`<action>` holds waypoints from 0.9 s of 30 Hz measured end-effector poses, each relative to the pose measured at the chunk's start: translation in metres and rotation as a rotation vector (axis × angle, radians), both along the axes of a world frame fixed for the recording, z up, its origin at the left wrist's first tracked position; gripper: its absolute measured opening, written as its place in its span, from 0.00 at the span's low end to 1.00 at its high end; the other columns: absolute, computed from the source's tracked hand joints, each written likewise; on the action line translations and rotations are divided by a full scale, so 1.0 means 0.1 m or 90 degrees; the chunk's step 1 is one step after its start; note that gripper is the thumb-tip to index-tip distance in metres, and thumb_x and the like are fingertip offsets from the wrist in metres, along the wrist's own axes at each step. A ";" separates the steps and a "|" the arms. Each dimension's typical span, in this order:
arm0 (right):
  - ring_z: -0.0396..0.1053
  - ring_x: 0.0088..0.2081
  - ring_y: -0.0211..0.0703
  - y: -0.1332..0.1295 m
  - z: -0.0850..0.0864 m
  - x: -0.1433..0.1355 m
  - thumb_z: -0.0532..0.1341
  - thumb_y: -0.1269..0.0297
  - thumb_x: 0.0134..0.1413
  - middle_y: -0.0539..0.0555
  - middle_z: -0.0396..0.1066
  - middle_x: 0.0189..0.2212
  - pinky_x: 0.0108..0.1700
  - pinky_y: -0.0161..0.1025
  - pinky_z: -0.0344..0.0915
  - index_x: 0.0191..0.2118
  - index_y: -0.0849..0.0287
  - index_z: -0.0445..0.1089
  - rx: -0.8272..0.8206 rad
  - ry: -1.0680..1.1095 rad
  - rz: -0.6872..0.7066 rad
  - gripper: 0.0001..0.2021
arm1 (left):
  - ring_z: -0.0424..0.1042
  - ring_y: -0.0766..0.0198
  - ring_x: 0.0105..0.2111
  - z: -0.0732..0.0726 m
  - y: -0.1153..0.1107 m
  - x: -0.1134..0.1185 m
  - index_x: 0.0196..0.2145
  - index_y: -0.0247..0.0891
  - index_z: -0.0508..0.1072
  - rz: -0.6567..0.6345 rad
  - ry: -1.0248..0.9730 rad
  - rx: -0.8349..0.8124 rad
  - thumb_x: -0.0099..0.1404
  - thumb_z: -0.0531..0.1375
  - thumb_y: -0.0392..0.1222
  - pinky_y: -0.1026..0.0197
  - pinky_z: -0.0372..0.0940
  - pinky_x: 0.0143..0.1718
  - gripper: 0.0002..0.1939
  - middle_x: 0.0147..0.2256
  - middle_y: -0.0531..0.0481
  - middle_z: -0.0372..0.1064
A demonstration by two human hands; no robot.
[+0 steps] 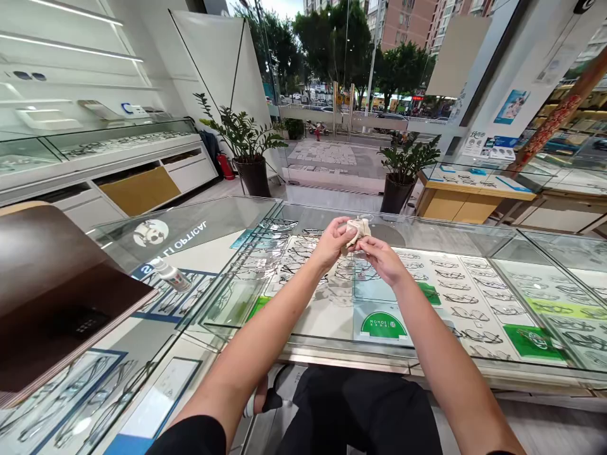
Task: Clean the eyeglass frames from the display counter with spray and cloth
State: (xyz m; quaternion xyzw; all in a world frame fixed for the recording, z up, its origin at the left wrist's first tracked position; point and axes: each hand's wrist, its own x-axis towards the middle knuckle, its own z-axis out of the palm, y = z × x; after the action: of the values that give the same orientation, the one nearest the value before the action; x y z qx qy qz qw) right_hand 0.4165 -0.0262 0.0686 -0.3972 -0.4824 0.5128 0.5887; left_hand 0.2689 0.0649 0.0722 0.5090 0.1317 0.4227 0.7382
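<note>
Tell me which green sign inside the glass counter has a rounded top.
The half-round sign with white lettering, below the right hand in the picture. Its top arches, while the rectangular green sign farther right has straight edges.

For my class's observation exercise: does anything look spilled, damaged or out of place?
Nothing clearly stands out. The white bottle looks slanted, though that may be lens distortion; left hand and right hand hold a cream object.

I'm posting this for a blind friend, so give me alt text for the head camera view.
A person's left hand and right hand hold a small pale item, its exact nature unclear, over a glass display counter with rows of eyeglasses. Beyond stand two potted plants, with trees outside.
</note>
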 end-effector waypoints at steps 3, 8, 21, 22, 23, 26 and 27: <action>0.75 0.46 0.46 -0.02 -0.04 0.03 0.73 0.47 0.55 0.52 0.81 0.39 0.53 0.42 0.66 0.33 0.54 0.78 0.007 -0.018 0.011 0.15 | 0.67 0.70 0.26 -0.04 0.01 -0.04 0.46 0.37 0.75 -0.063 0.054 0.036 0.57 0.76 0.60 0.67 0.61 0.30 0.29 0.30 0.53 0.72; 0.76 0.47 0.47 0.02 -0.08 0.04 0.75 0.46 0.52 0.54 0.83 0.40 0.52 0.44 0.69 0.34 0.54 0.80 -0.020 -0.001 0.020 0.16 | 0.62 0.72 0.24 -0.05 0.01 -0.07 0.35 0.35 0.75 -0.114 0.047 0.042 0.60 0.74 0.60 0.67 0.58 0.29 0.25 0.26 0.53 0.68; 0.78 0.45 0.50 0.02 -0.15 -0.04 0.77 0.48 0.48 0.52 0.81 0.35 0.55 0.47 0.70 0.33 0.54 0.82 -0.029 0.067 0.055 0.15 | 0.63 0.73 0.20 -0.01 -0.04 -0.12 0.37 0.38 0.68 -0.150 0.049 0.016 0.55 0.79 0.52 0.67 0.53 0.23 0.27 0.25 0.54 0.71; 0.78 0.45 0.49 0.02 -0.17 -0.04 0.77 0.48 0.49 0.52 0.81 0.35 0.55 0.47 0.69 0.33 0.53 0.82 -0.029 0.063 0.055 0.14 | 0.63 0.73 0.20 0.00 -0.04 -0.12 0.37 0.38 0.67 -0.140 0.055 0.016 0.54 0.79 0.52 0.67 0.53 0.22 0.27 0.25 0.55 0.71; 0.78 0.45 0.49 0.03 -0.19 -0.04 0.77 0.48 0.49 0.51 0.81 0.35 0.55 0.46 0.69 0.34 0.53 0.82 -0.035 0.057 0.054 0.14 | 0.64 0.72 0.20 0.00 -0.05 -0.12 0.37 0.39 0.67 -0.130 0.057 0.017 0.53 0.79 0.52 0.67 0.53 0.22 0.28 0.25 0.55 0.71; 0.77 0.46 0.48 0.04 -0.23 -0.03 0.77 0.48 0.47 0.50 0.81 0.36 0.56 0.45 0.67 0.35 0.52 0.82 -0.054 0.049 0.042 0.15 | 0.65 0.72 0.20 0.00 -0.06 -0.11 0.36 0.38 0.66 -0.103 0.051 0.026 0.51 0.80 0.54 0.68 0.55 0.21 0.30 0.25 0.56 0.70; 0.76 0.46 0.47 0.05 -0.24 -0.04 0.78 0.48 0.46 0.50 0.81 0.36 0.56 0.45 0.67 0.35 0.52 0.83 -0.053 0.048 0.038 0.16 | 0.65 0.73 0.20 0.00 -0.07 -0.10 0.35 0.38 0.66 -0.097 0.047 0.028 0.51 0.80 0.55 0.68 0.56 0.21 0.30 0.25 0.56 0.70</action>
State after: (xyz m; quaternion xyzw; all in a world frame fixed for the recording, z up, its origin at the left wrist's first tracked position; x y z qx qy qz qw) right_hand 0.4130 -0.0216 0.0442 -0.3873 -0.4496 0.5642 0.5740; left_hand 0.2590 0.0579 0.0723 0.5486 0.1105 0.3495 0.7515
